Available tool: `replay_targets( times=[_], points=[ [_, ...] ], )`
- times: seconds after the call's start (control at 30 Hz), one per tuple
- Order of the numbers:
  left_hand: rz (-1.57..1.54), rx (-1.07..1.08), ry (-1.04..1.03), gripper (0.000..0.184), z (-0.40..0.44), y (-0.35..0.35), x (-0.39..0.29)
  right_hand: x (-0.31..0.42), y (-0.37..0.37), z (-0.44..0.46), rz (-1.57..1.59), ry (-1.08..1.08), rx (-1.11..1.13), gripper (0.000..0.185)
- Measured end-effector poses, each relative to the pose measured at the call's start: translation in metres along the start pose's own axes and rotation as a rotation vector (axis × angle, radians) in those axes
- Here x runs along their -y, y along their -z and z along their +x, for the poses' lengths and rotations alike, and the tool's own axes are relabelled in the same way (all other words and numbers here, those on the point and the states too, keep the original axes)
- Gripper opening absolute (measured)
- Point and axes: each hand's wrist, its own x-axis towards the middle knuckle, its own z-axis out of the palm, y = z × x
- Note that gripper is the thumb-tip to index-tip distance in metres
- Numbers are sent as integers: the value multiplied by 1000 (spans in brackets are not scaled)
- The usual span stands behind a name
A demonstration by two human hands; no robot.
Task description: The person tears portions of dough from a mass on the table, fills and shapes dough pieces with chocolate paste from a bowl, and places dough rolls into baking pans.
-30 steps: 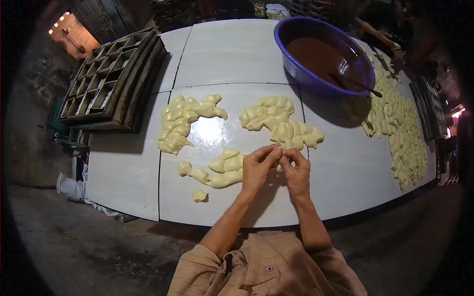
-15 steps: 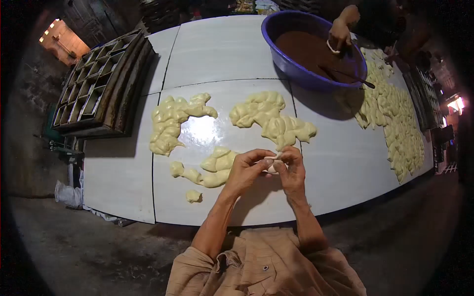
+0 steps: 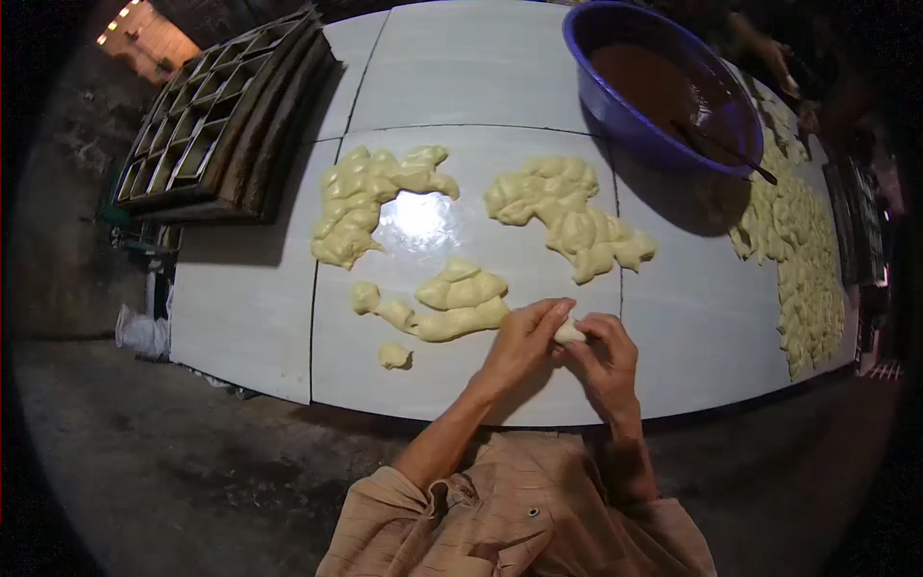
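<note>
A small pale piece of dough (image 3: 569, 333) is pinched between both hands, just above the near part of the white table (image 3: 452, 385). The fingers of my left hand (image 3: 524, 338) close on it from the left, while my right hand (image 3: 608, 358) curls round it from the right; the fingers partly cover it. Left of my hands lies a group of dough pieces (image 3: 461, 300), with one small lump (image 3: 394, 356) apart from it. Farther back are two more dough clusters, a left one (image 3: 351, 207) and a right one (image 3: 572, 216).
A purple basin (image 3: 620, 115) of brown liquid stands at the back right, a dark stick leaning over its rim. Many dough pieces (image 3: 803, 250) cover the right side. Stacked compartment trays (image 3: 231, 159) sit at the left edge. A co-worker's hand (image 3: 769, 53) is behind the basin.
The whole view has shifted, so the table things appear farther right or higher. My fingers have folded closer round the dough. The co-worker's hand has left the basin.
</note>
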Motion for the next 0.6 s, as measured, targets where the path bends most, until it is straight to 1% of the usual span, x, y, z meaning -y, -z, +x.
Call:
replay_targets(
  times=[0.03, 0.07, 0.1, 0.17, 0.2, 0.23, 0.27, 0.3, 0.37, 0.43, 0.5, 0.53, 0.6],
  points=[
    [50, -25, 22, 45, -6, -3, -4, -8, 4, -7, 49, -81, 29, 19],
    [405, -66, -72, 50, -4, 1, 9, -26, 5, -12, -66, -88, 39, 20],
    [506, -136, -155, 50, -8, 6, 14, -22, 9, -9, -134, -182, 123, 21],
    [712, -274, -324, 49, -18, 19, 16, -21, 10, -5, -228, -280, 172, 24],
    [564, -297, -253, 48, -26, 30, 13, -17, 7, 1, -263, -230, 126, 25],
    [671, -403, -307, 48, -34, 43, 7, -10, 3, 8, -298, -182, 80, 26],
    [619, -477, -261, 50, -37, 57, 7, -1, -3, 16, -332, -136, 32, 28],
    [565, -549, -215, 52, -39, 69, 7, 7, -12, 26, -241, -192, 52, 30],
    [705, -627, -250, 59, -40, 86, -5, 22, -33, 57, -303, -120, 244, 34],
    [846, -685, -316, 67, -31, 98, -10, -2, -73, 85, -415, 246, 269, 39],
    [984, -721, -403, 75, -19, 109, -1, 5, -102, 106, -505, 343, 368, 46],
    [975, -695, -390, 82, -18, 108, -3, -12, -116, 114, -611, 492, 429, 44],
    [979, -672, -339, 82, -17, 109, -3, -31, -119, 128, -533, 584, 544, 40]
  ],
)
